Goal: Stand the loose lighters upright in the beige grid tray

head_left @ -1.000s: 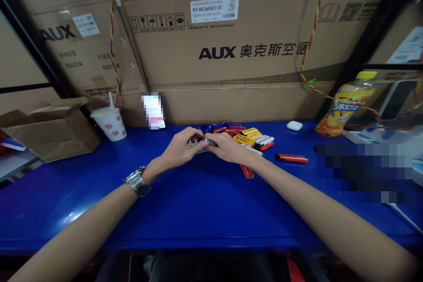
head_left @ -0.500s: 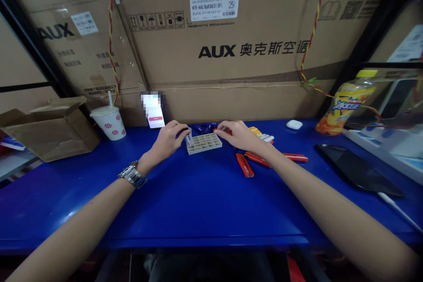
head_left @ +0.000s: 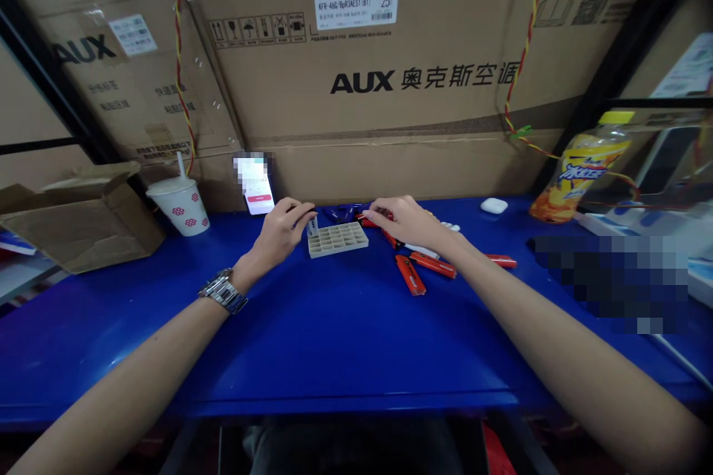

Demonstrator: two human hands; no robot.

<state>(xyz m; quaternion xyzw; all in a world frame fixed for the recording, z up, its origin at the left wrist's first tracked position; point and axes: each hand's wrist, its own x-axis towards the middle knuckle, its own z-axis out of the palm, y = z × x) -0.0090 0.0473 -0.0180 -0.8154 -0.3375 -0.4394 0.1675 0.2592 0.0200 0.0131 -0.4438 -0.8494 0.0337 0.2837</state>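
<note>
A pale tray divided into small cells (head_left: 339, 239) lies on the blue table. My left hand (head_left: 281, 228), fingers closed, pinches a small whitish tube with dark print (head_left: 313, 226), which stands upright at the tray's left end. My right hand (head_left: 406, 221) is beyond the tray's right rear corner, its thumb and fingers drawn together around a red stick-like thing (head_left: 368, 222), mostly hidden by the fingers. Blue items (head_left: 348, 212) lie behind the tray. Several red flat sticks, such as this red stick (head_left: 411, 274), lie below my right hand, with white ones (head_left: 423, 250) partly under it.
Toward the left stand an open cardboard box (head_left: 83, 226), a paper cup with a straw (head_left: 179, 206) and a lit phone (head_left: 256, 185). Rightward are a white earphone case (head_left: 494, 205), a drink bottle (head_left: 582, 171) and a blurred dark object (head_left: 607, 274). Large cartons (head_left: 390, 141) wall the back.
My right hand has left the tray's corner and now closes on a red thing beside it. The tube in my left hand has become more upright. The view has shifted slightly.
</note>
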